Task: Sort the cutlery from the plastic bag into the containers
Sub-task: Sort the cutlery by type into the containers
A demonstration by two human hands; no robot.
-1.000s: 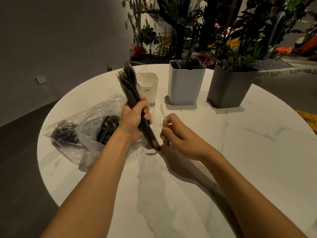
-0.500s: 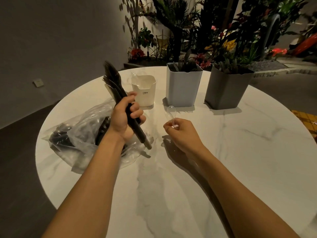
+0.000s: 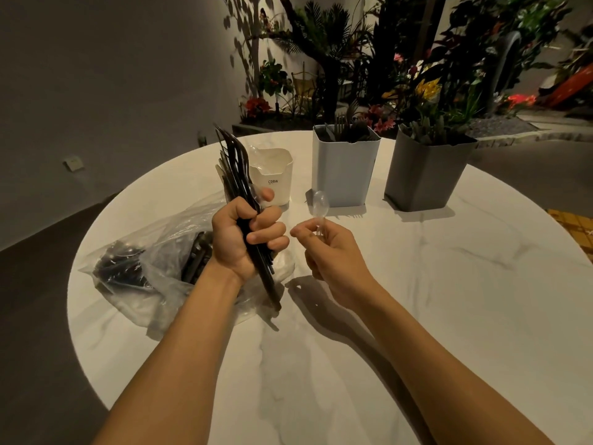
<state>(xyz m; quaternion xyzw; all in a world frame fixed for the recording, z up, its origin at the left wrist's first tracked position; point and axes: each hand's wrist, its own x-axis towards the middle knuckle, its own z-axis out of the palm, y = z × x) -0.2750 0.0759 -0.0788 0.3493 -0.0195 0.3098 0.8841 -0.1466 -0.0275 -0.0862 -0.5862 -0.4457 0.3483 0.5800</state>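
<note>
Spoon (image 3: pixel 321 203) handle hidden in right hand (image 3: pixel 337 255); cutlery (image 3: pixel 236 165) in left hand (image 3: pixel 244 239) indistinct

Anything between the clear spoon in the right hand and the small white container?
Nothing visible. The clear spoon has an open path to the white container; the left hand's black cutlery stands close at its left side.

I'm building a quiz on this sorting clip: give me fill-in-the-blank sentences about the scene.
The bundle of cutlery gripped by the left hand is ___ in colour.
The clear utensil pinched by the right hand is a ___.
The small white container bears the letters ___.
The plastic bag lies to the ___ of both hands.
Missing: black; spoon; CRBW; left.
</note>
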